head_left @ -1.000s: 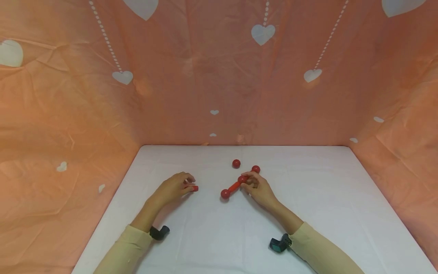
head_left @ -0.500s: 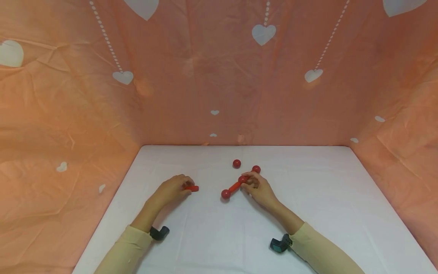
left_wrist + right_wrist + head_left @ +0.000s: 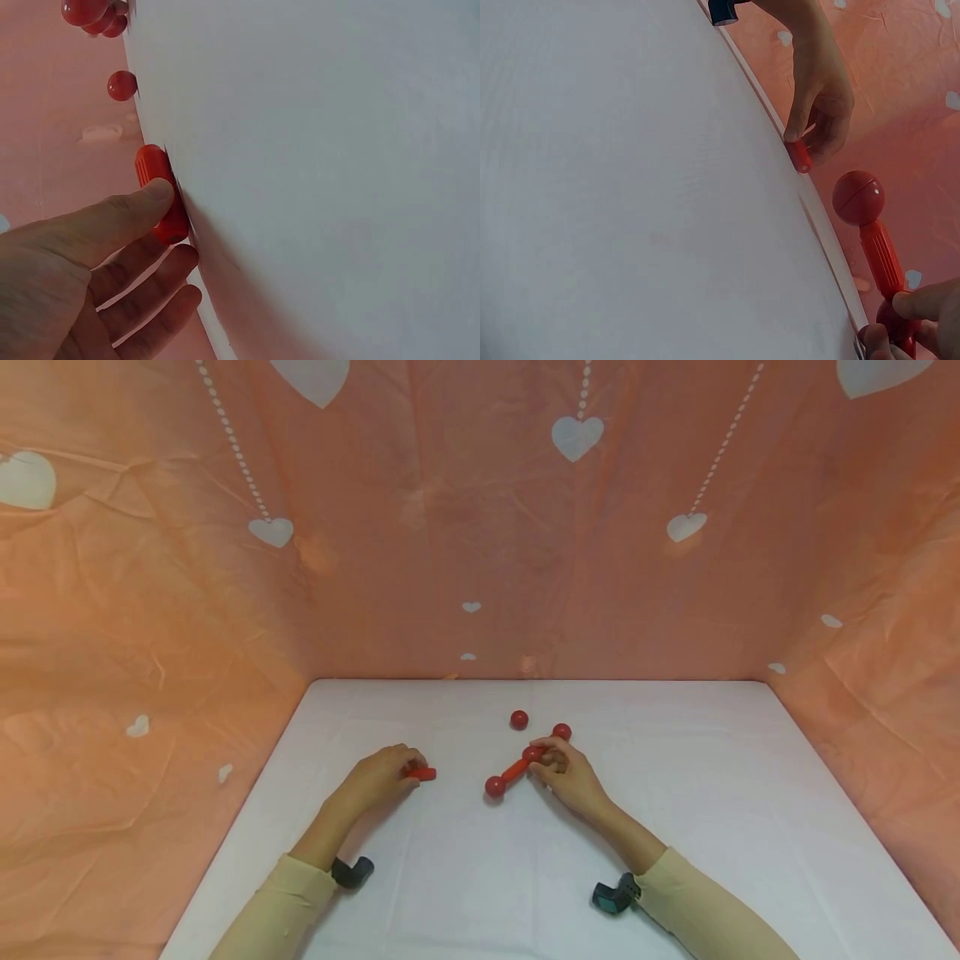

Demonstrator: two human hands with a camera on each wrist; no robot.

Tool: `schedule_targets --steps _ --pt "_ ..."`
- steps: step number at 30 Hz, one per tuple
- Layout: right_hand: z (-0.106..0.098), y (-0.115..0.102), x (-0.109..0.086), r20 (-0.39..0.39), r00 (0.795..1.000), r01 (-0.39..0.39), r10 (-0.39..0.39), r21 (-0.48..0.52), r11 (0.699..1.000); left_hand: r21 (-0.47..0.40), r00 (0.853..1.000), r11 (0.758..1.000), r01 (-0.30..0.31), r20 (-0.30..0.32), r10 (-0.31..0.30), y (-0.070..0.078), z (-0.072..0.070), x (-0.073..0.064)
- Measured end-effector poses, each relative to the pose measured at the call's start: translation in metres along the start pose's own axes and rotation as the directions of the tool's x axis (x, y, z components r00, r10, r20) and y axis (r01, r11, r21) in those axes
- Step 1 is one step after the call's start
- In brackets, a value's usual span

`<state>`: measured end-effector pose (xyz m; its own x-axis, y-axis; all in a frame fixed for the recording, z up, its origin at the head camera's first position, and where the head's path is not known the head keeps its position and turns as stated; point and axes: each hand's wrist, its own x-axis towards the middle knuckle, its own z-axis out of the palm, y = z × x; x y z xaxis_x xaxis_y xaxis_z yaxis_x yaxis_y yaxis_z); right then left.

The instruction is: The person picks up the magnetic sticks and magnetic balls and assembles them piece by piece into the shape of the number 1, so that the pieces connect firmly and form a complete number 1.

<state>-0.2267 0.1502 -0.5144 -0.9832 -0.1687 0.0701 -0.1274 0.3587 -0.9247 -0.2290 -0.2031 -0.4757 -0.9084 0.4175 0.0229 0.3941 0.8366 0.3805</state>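
Note:
A short red rod with grooved sides (image 3: 152,163) is pinched between the thumb and fingers of my left hand (image 3: 384,774), low over the white table. Its near end pokes out toward the right in the head view. My right hand (image 3: 573,781) grips a red stick of balls and rods by its middle ball (image 3: 532,754). One rod (image 3: 514,770) joins that ball to an end ball (image 3: 495,787) at the lower left. Another end ball (image 3: 562,732) shows beyond my fingers, which partly hide the link to it.
A loose red ball (image 3: 519,720) lies on the white table (image 3: 465,877) behind the stick. Orange cloth (image 3: 420,568) with white hearts rises around the back and sides. Dark wrist devices (image 3: 615,895) sit by both sleeves.
My left fingers have come down over the rod, and more of its length shows beside the thumb. My right hand and the stick stay in place.

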Motion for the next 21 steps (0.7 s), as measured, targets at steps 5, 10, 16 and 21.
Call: schedule_targets --steps 5,10,16,21 --pt "0.0 0.0 0.0 -0.001 1.0 0.001 -0.001 0.003 1.0 0.007 1.0 1.0 0.017 0.007 -0.017 0.001 0.002 0.0" --pt "0.0 0.001 0.001 -0.003 1.0 0.005 -0.005 0.005 1.0 0.001 1.0 1.0 0.025 0.01 -0.025 0.0 0.003 0.001" --pt "0.0 0.001 0.001 -0.004 1.0 0.001 -0.001 0.006 1.0 -0.053 0.997 0.996 0.07 0.032 -0.068 0.005 0.002 0.001" --pt "0.0 0.001 0.001 -0.004 1.0 -0.003 0.003 0.007 1.0 -0.096 0.997 0.993 0.064 0.046 -0.06 0.011 0.001 0.001"
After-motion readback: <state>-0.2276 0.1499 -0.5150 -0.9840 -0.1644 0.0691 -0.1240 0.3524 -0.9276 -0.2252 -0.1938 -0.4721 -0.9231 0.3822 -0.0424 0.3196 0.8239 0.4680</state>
